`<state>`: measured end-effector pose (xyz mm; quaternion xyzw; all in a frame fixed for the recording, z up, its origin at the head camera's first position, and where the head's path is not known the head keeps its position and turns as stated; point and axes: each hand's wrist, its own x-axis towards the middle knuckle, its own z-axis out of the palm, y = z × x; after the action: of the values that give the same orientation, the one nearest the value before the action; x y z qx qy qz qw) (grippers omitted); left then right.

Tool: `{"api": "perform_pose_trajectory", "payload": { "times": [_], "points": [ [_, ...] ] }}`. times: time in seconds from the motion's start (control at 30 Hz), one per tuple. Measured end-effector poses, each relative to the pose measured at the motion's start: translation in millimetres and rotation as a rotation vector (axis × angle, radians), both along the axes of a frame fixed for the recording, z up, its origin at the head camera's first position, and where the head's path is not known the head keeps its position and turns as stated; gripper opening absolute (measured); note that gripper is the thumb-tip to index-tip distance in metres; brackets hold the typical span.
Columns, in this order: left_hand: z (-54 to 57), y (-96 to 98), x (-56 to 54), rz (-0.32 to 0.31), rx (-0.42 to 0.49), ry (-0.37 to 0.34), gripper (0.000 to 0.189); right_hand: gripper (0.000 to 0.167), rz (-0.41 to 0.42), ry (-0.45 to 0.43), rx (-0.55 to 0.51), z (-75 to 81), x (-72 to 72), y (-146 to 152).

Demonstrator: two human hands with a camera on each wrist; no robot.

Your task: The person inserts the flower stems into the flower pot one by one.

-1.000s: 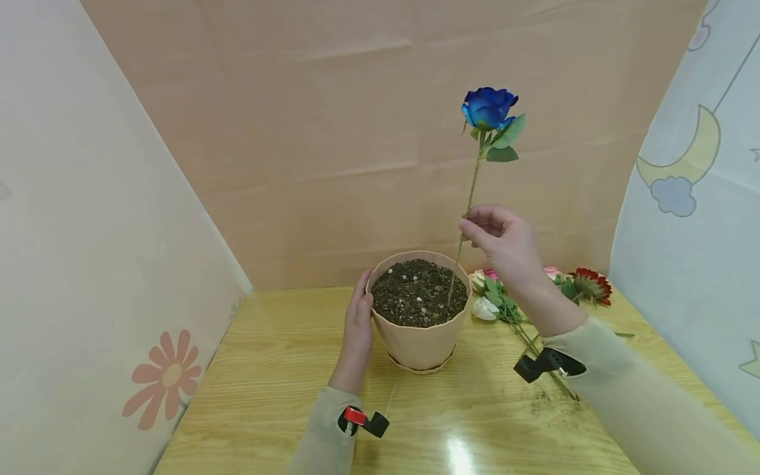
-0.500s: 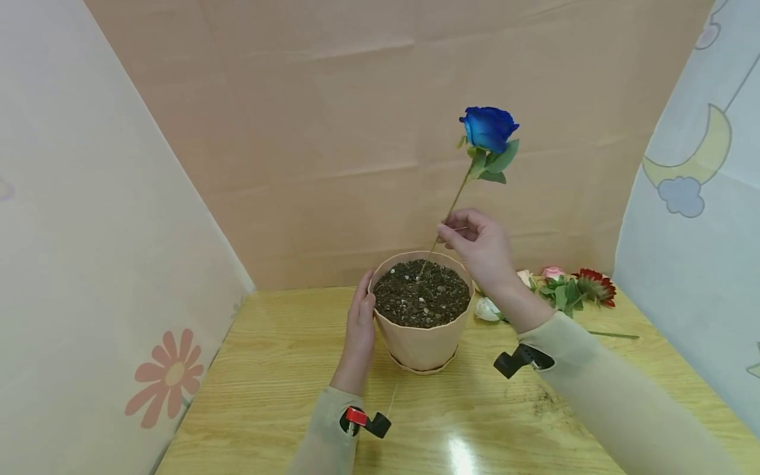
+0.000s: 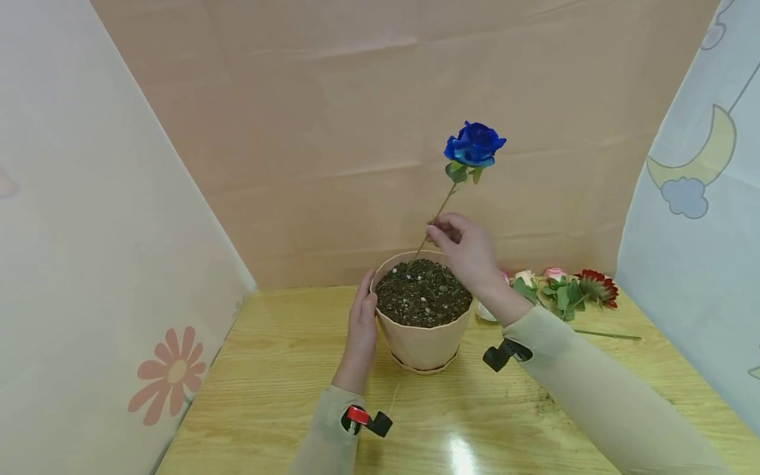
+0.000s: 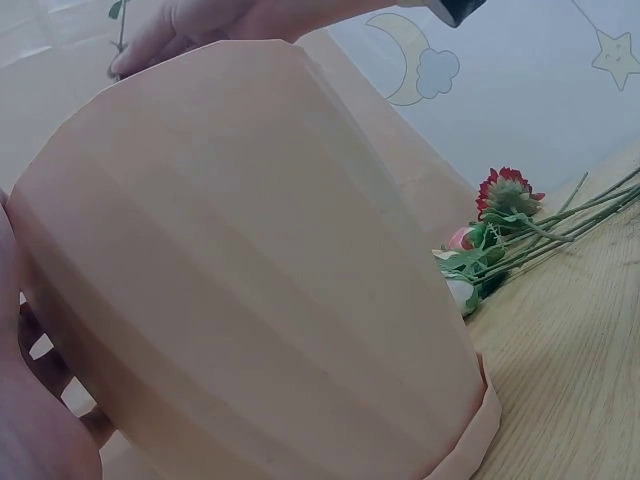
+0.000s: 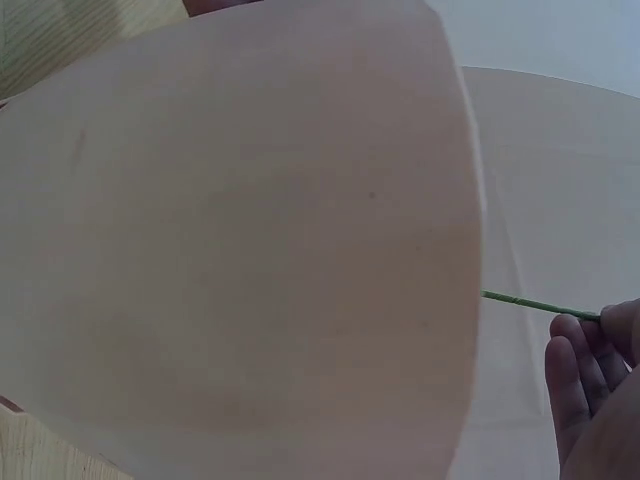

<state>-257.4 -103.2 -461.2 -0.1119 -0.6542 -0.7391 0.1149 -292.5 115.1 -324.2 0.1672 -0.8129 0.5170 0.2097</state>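
A blue rose (image 3: 474, 145) leans to the right above the peach flower pot (image 3: 424, 343), which is filled with dark soil (image 3: 423, 297). Thumb and fingers of my right hand (image 3: 469, 254) pinch its thin stem partway down. Below them, the stem's lower end reaches the soil near the back rim. In the right wrist view the green stem (image 5: 540, 304) runs from the pinch to behind the pot wall (image 5: 250, 240). My left hand (image 3: 361, 323) rests along the pot's left side with fingers extended, steadying it; part of that hand is hidden behind the pot in the left wrist view.
Cut flowers lie at the right back of the wooden table (image 3: 285, 369), among them a dark red bloom (image 3: 596, 287) and a pink rose (image 3: 555, 273). Soil crumbs (image 3: 545, 401) are scattered at the right. A saucer (image 3: 424, 371) sits under the pot.
My right hand has moved left and slightly down with the blue rose, bringing the stem's lower end from the soil's right side to its back. My left hand stays at the pot.
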Motion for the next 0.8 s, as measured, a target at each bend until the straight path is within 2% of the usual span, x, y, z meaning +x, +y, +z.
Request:
{"api": "perform_pose_trajectory", "payload": {
  "times": [0.27, 0.57, 0.8],
  "points": [
    [0.7, 0.5, 0.1, 0.011, -0.009, -0.001, 0.057, 0.018, 0.023, 0.032, 0.054, -4.2, -8.2, -10.0],
    [1.5, 0.3, 0.3, 0.017, -0.017, -0.016, 0.056, 0.022, 0.022, 0.007, 0.212, -9.5, -16.7, -23.7],
    [1.6, 0.8, 0.4, 0.032, -0.024, -0.016, 0.056, 0.02, 0.046, 0.033, 0.258, -9.1, -22.8, -28.4]
  ]
}}
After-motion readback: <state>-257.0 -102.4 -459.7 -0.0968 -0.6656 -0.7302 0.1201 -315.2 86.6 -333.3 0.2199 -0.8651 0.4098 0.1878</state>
